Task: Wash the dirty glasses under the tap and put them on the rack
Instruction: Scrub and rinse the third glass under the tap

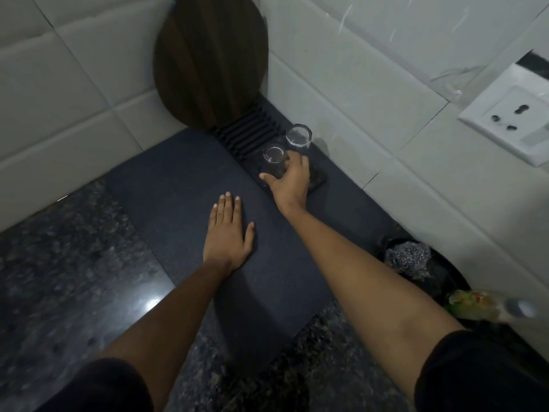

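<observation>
Two clear glasses stand on a black ribbed rack (246,133) in the corner of the counter. My right hand (289,179) grips the nearer glass (274,160), thumb on its left side and fingers round its right. The second glass (298,138) stands just behind it, close to the wall. My left hand (228,233) lies flat, fingers straight, on the dark mat (178,179) in front of the rack. No tap is in view.
A dark wooden board (208,60) leans in the tiled corner behind the rack. At the right stand a black holder with a steel scrubber (408,257) and a green bottle (481,304). A wall socket (511,123) is on the right wall. Speckled granite counter (59,278) lies to the left.
</observation>
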The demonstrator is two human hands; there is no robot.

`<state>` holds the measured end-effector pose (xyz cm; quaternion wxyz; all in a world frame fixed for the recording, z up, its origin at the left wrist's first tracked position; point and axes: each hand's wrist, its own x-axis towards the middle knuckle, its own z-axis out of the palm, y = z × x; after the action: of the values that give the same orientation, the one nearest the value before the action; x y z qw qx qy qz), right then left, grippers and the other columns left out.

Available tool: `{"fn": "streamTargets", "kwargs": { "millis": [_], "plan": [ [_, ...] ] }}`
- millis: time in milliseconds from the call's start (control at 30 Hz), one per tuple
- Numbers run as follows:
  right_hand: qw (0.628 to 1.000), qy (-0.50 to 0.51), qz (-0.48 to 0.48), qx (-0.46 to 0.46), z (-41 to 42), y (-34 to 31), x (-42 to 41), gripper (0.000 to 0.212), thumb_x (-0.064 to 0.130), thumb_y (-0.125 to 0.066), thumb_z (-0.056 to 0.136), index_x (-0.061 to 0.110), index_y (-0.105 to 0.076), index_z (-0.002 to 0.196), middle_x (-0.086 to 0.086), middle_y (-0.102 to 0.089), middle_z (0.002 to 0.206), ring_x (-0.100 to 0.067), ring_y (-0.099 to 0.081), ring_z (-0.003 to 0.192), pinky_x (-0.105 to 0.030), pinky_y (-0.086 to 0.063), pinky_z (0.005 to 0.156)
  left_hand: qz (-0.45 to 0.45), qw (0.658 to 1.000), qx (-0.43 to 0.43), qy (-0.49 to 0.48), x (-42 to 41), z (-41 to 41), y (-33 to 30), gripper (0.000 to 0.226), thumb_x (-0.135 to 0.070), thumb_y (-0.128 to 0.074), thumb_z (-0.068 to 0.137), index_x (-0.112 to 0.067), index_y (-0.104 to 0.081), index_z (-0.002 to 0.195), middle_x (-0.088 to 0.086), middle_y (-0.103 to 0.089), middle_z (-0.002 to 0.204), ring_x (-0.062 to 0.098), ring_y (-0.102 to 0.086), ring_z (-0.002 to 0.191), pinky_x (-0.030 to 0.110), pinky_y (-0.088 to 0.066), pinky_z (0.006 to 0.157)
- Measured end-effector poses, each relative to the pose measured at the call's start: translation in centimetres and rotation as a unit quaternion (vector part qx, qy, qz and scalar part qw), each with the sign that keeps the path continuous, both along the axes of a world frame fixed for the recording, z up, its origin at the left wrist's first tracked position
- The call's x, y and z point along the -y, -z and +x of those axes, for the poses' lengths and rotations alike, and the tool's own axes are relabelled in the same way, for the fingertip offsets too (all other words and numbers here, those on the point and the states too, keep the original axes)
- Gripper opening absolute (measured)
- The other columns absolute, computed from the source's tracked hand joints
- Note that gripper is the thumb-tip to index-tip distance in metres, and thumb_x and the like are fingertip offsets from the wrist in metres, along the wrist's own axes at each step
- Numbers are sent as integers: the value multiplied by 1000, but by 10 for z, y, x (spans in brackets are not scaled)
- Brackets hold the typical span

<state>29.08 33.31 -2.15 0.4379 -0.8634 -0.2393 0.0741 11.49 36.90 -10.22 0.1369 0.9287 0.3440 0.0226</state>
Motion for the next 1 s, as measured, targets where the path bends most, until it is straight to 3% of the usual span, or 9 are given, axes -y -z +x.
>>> {"fn": "streamTargets", "kwargs": {
  "millis": [100,233,300,433,567,667,800,900,1000],
  "plan": [
    [1000,6,15,-12,-2,0,1,70,21,-98,66,11,-59,123,-4,-55,120,-16,-59,101,-29,-54,90,2,1000,4,2,0,0,0,74,-50,-26,107,-4,-11,163,19,-5,170,28,1,159,43,-2,129],
    [1000,6,21,-16,-6,-2,11,65,19,-95,71,9,-58,124,-6,-56,114,-11,-52,97,-14,-39,82,2,1000,10,6,-1,0,2,73,-50,-26,107,-4,-13,162,20,-7,170,30,-1,159,46,-4,129],
    [1000,4,19,-9,-12,-7,25,58,18,-92,76,10,-59,123,-5,-56,115,-10,-52,100,-14,-38,84,4,1000,11,11,-2,0,2,73,-49,-25,106,-3,-15,162,21,-9,169,31,-3,159,46,-4,129],
    [999,7,31,15,-24,-26,71,47,15,-88,80,11,-62,120,-5,-58,116,-12,-57,104,-25,-48,93,7,1000,4,12,1,1,1,75,-49,-21,105,1,-19,160,24,-14,168,35,-8,157,48,-7,128],
    [997,19,34,62,-36,-48,139,42,18,-85,84,10,-63,118,-4,-58,115,-9,-52,102,-17,-41,87,-24,999,-30,-18,19,9,-10,75,-45,-20,103,7,-19,158,29,-14,166,42,-10,156,52,-8,127],
    [991,56,54,107,-43,-62,194,35,21,-83,86,9,-66,115,-4,-61,112,-12,-56,103,-19,-42,88,-30,998,-30,51,68,14,-19,72,-41,-36,106,8,-24,156,30,-20,164,43,-17,154,51,-14,127],
    [965,132,84,211,-52,-74,275,22,16,-75,93,4,-68,111,-10,-64,107,-22,-61,101,-29,-50,94,-59,989,-2,137,161,4,-22,79,-51,-36,99,5,-33,155,25,-31,162,39,-25,152,48,-19,126],
    [956,183,59,223,-58,-69,333,36,16,-72,93,0,-62,124,-16,-58,121,-25,-56,115,-16,-37,105,-62,982,6,177,222,-7,-22,75,-50,-38,100,4,-36,154,24,-34,161,38,-29,151,46,-20,127],
    [963,220,29,151,-63,-49,366,69,30,-75,91,1,-44,146,-18,-41,146,-33,-43,138,-33,-37,117,-39,970,-6,238,258,-14,-16,75,-52,-34,102,3,-35,155,22,-33,162,35,-27,153,47,-20,127]
  ]
}}
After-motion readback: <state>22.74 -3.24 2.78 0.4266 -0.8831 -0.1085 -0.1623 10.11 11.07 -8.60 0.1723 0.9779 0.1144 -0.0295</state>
